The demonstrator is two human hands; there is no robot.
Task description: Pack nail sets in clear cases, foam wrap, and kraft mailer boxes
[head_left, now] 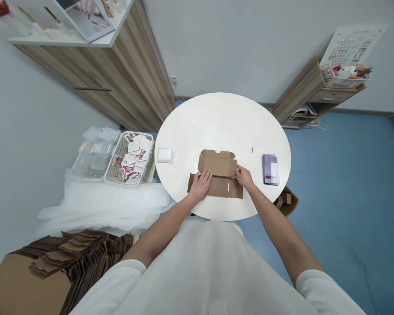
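Observation:
A flat brown cardboard box blank (217,168) lies unfolded on the round white table (223,118), near its front edge. My left hand (201,184) rests palm down on the blank's left end, fingers spread and flat. My right hand (243,176) is at the blank's right side, its fingers curled around the edge of a flap there.
A small white packet (165,155) lies at the table's left, a purple and white card (270,169) at its right. Left of the table stand a basket of printed cards (131,159) and clear plastic trays (93,153). Stacked flat cartons (65,258) lie at lower left; an open carton (287,202) is under the table's right.

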